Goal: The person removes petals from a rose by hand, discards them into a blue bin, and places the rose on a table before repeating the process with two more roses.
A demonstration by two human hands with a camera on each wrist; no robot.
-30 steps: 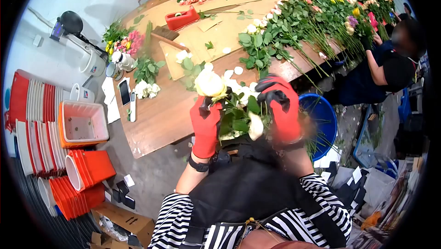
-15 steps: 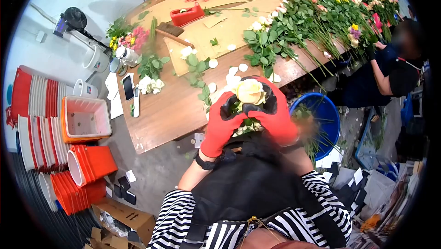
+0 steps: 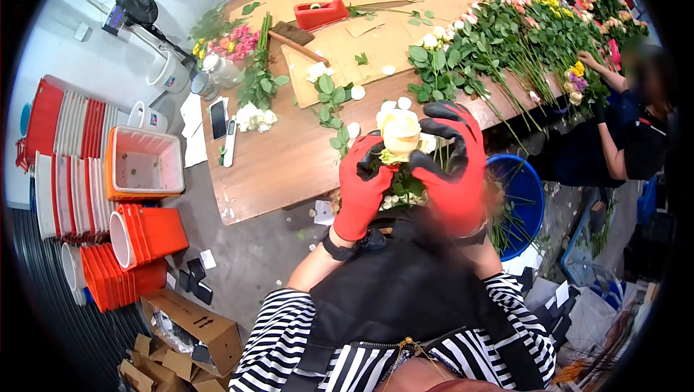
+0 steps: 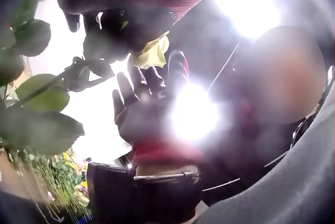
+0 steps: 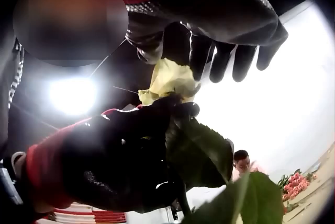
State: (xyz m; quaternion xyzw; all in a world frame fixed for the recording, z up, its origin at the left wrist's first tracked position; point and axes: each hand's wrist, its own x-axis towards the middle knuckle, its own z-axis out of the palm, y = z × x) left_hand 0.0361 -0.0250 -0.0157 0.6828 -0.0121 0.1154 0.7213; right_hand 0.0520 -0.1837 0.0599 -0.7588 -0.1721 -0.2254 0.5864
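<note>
A cream rose (image 3: 399, 136) stands bloom-up in front of the apron, its leaves visible in the right wrist view. My red-and-black gloved left hand (image 3: 363, 188) grips it just beneath the bloom; in the right wrist view that hand's dark fingers wrap the stem under the petals (image 5: 170, 80). On the other side of the flower is my right hand (image 3: 460, 168), also gloved, its fingers spread and bent loosely near the petals. The left wrist view shows its fingers (image 4: 140, 83) apart, with nothing between them. Part of the stem is hidden by the left hand.
Long-stemmed roses (image 3: 499, 38) lie across the wooden table (image 3: 282, 157), near a red tape dispenser (image 3: 322, 13) and a phone (image 3: 218, 119). A blue bucket (image 3: 531, 226) with stems stands at the right. Orange bins (image 3: 148, 237) stand left; another person (image 3: 629, 121) works at right.
The left hand brought the rose rightward between both hands. The right hand cupped the bloom half a second ago; now its fingers have spread away. The head view has shifted slightly.
</note>
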